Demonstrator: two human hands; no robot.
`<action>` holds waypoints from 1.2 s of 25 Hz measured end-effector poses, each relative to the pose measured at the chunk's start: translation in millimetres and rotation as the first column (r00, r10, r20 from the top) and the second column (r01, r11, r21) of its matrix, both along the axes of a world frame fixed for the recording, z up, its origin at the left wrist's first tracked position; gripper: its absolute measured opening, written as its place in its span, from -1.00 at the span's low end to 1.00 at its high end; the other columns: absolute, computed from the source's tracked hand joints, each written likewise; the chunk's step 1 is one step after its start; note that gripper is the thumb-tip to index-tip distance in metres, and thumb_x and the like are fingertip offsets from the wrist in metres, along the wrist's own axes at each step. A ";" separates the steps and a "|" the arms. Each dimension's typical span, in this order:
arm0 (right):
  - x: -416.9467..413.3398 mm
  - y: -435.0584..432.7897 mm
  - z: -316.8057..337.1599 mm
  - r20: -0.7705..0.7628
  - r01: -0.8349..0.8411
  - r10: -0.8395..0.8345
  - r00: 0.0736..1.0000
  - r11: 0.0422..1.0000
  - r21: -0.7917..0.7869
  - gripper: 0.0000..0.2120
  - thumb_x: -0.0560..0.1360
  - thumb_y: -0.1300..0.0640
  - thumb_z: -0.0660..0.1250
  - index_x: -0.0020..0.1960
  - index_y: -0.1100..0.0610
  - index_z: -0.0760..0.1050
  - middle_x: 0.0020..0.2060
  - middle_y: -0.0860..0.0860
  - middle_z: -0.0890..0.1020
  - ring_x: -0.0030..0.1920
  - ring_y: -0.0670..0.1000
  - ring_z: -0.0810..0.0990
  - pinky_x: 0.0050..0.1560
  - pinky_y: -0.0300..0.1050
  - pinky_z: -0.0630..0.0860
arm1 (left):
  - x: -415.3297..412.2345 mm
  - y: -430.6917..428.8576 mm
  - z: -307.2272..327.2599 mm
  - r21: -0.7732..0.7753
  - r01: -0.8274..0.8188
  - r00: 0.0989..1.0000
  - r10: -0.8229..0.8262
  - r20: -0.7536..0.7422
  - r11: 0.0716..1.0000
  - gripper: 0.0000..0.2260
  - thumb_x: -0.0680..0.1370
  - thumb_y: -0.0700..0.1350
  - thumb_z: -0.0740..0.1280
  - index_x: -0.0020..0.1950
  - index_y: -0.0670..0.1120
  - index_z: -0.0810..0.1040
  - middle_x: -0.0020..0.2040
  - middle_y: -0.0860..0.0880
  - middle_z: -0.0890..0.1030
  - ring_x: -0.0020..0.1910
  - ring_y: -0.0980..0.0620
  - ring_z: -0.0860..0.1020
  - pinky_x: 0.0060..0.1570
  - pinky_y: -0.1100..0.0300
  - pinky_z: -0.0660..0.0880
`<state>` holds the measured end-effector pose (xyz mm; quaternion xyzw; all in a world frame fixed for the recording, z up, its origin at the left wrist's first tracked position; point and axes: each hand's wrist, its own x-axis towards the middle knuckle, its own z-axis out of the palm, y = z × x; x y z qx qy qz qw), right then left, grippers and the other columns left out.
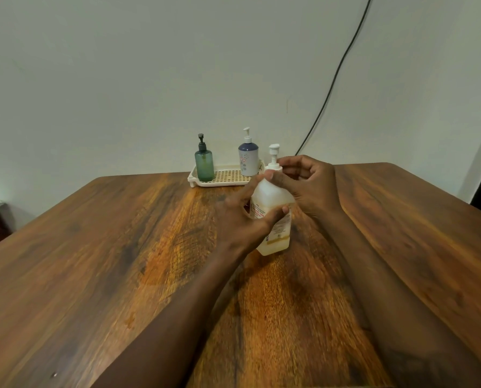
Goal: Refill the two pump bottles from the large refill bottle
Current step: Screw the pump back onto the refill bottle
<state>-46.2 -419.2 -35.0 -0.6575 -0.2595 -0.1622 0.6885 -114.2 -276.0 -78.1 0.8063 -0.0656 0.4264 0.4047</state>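
The large translucent refill bottle (273,219), with a white pump top and a printed label, stands on the wooden table near its middle. My left hand (242,217) wraps the bottle's body from the left. My right hand (303,183) grips the white collar at its neck, just under the pump head. Behind them, a green pump bottle with a black pump (204,163) and a blue-and-white pump bottle (248,158) stand upright in a cream perforated tray (225,176) at the table's far edge.
The wooden table (121,261) stretches wide to both sides of the bottle. A pale wall rises right behind the tray, with a black cable (337,77) running down it. Something dark stands at the far right edge.
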 end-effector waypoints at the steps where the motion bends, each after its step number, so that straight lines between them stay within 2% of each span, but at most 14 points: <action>1: 0.4 -0.3 -0.7 0.004 0.043 -0.043 0.999 0.999 -0.004 -0.67 0.29 0.00 0.69 -0.06 0.06 0.64 -0.20 -0.08 0.73 -0.18 -0.14 0.71 -0.16 -0.20 0.67 | -0.1 -0.9 -0.2 0.007 0.002 1.000 -0.002 0.004 1.000 -0.30 0.39 0.21 0.58 0.48 0.22 0.41 0.18 0.03 0.71 0.05 0.16 0.67 -0.04 0.26 0.64; 3: 1.6 1.7 -2.6 0.002 0.082 -0.082 0.997 0.996 -0.045 -0.60 0.26 -0.08 0.69 -0.09 0.07 0.58 -0.23 -0.06 0.66 -0.22 -0.12 0.63 -0.15 -0.16 0.66 | 0.0 -2.1 -1.1 0.005 -0.005 1.000 0.005 0.013 1.000 -0.26 0.39 0.20 0.59 0.49 0.23 0.34 0.16 0.04 0.71 0.03 0.21 0.66 -0.05 0.37 0.60; 4: 3.0 3.0 -3.4 -0.014 0.053 -0.054 0.998 0.996 -0.067 -0.59 0.29 -0.10 0.67 -0.04 0.06 0.56 -0.16 -0.05 0.67 -0.15 -0.10 0.65 -0.07 -0.11 0.67 | 0.8 -2.2 -1.1 0.000 0.000 1.000 0.000 0.014 1.000 -0.26 0.39 0.19 0.59 0.50 0.21 0.34 0.17 0.04 0.71 0.04 0.21 0.66 -0.05 0.41 0.58; 7: 6.2 2.2 -2.1 -0.162 -0.250 0.238 0.958 0.967 -0.052 -0.71 0.58 -0.08 0.42 0.25 -0.01 0.57 0.17 0.00 0.69 0.16 0.05 0.69 0.19 0.09 0.65 | 2.7 0.1 0.8 -0.022 0.044 0.999 -0.045 -0.013 0.999 -0.27 0.39 0.20 0.58 0.51 0.17 0.40 0.19 0.07 0.70 0.06 0.18 0.67 0.00 0.23 0.65; 9: 7.3 -2.6 0.9 -0.198 -0.359 0.347 0.917 0.933 -0.030 -0.74 0.67 0.01 0.30 0.31 0.03 0.60 0.18 0.03 0.71 0.18 0.07 0.69 0.17 0.08 0.66 | 2.9 2.5 0.7 -0.031 0.073 0.997 -0.074 -0.023 0.997 -0.28 0.40 0.17 0.59 0.51 0.18 0.40 0.17 0.08 0.70 0.04 0.16 0.68 -0.02 0.11 0.67; 11: 5.5 -2.4 -0.3 -0.139 -0.259 0.251 0.958 0.965 -0.047 -0.73 0.59 0.05 0.43 0.26 0.10 0.64 0.08 0.01 0.75 0.11 0.03 0.73 0.04 -0.04 0.69 | 2.7 3.9 -0.7 -0.030 0.091 0.995 -0.092 -0.046 0.995 -0.26 0.40 0.16 0.60 0.53 0.14 0.42 0.17 0.03 0.71 0.04 0.10 0.69 -0.03 0.04 0.67; 13: 0.4 2.9 -2.1 -0.082 -0.054 0.051 0.995 0.998 -0.032 -0.66 0.40 0.03 0.62 0.12 0.09 0.68 -0.06 -0.04 0.77 -0.05 -0.04 0.76 -0.14 -0.16 0.69 | 2.6 4.5 -3.3 -0.017 0.082 0.995 -0.083 -0.055 0.996 -0.25 0.40 0.18 0.59 0.53 0.16 0.38 0.17 0.00 0.71 0.04 0.07 0.69 -0.03 0.02 0.68; 16: -1.4 6.4 -3.5 -0.077 0.098 -0.098 0.992 0.995 0.003 -0.58 0.22 -0.03 0.72 -0.04 0.06 0.64 -0.18 -0.04 0.75 -0.19 -0.09 0.76 -0.27 -0.19 0.68 | 3.5 2.7 -4.7 -0.031 0.083 0.991 -0.085 -0.100 0.996 -0.18 0.38 0.21 0.59 0.55 0.13 0.30 0.19 0.00 0.71 0.06 0.10 0.68 0.02 0.06 0.67; 19: -0.7 2.8 -0.1 -0.116 0.054 -0.060 0.991 0.997 -0.052 -0.53 0.27 -0.04 0.70 0.06 0.13 0.63 -0.11 0.02 0.75 -0.11 -0.02 0.76 -0.17 -0.12 0.70 | 1.9 0.7 -3.2 -0.047 0.084 0.988 -0.090 -0.129 0.995 -0.19 0.39 0.20 0.59 0.56 0.13 0.34 0.18 0.03 0.71 0.05 0.14 0.68 0.03 0.09 0.67; 21: -3.5 -1.1 3.0 -0.125 -0.116 0.105 0.987 0.990 -0.085 -0.61 0.45 0.00 0.58 0.20 0.13 0.63 0.01 0.02 0.76 0.03 0.01 0.75 -0.02 -0.10 0.70 | -1.1 1.1 2.3 -0.076 0.142 0.982 -0.150 -0.115 0.987 -0.23 0.40 0.14 0.61 0.53 0.17 0.35 0.15 0.06 0.72 0.05 0.17 0.68 0.03 0.10 0.67; 23: -7.8 -8.1 9.0 -0.118 -0.229 0.215 0.969 0.967 -0.112 -0.69 0.57 0.06 0.47 0.28 0.11 0.63 0.08 0.01 0.75 0.10 0.00 0.73 0.08 -0.06 0.68 | -2.6 1.1 7.1 -0.101 0.209 0.971 -0.219 -0.097 0.973 -0.26 0.40 0.08 0.63 0.52 0.12 0.40 0.10 0.08 0.72 0.04 0.17 0.69 0.03 0.06 0.67; 24: -9.6 -10.8 14.1 -0.085 -0.189 0.178 0.980 0.971 -0.147 -0.69 0.56 0.07 0.47 0.28 0.13 0.64 0.09 0.01 0.75 0.09 -0.02 0.73 0.07 -0.06 0.69 | -4.4 0.4 9.1 -0.113 0.231 0.965 -0.243 -0.098 0.966 -0.27 0.40 0.06 0.63 0.52 0.10 0.41 0.09 0.07 0.72 0.04 0.16 0.69 0.03 0.05 0.67; 27: -14.1 -12.2 27.3 0.040 0.090 -0.083 0.996 0.965 -0.246 -0.61 0.45 0.03 0.58 0.21 0.19 0.68 0.02 0.03 0.76 -0.02 -0.06 0.75 -0.02 -0.08 0.71 | -9.0 -6.6 11.9 -0.143 0.277 0.953 -0.291 -0.088 0.950 -0.30 0.42 0.04 0.62 0.51 0.13 0.41 0.11 0.04 0.72 0.02 0.15 0.70 -0.01 0.06 0.69; 30: -14.6 -10.5 32.9 0.092 0.205 -0.191 0.977 0.963 -0.176 -0.57 0.39 -0.02 0.62 0.18 0.16 0.70 -0.01 0.02 0.76 -0.08 -0.16 0.74 -0.07 -0.17 0.70 | 1.0 -10.9 19.2 -0.160 0.279 0.954 -0.293 -0.068 0.947 -0.27 0.42 0.07 0.62 0.54 0.06 0.43 0.16 0.04 0.72 0.04 0.15 0.70 0.02 0.07 0.68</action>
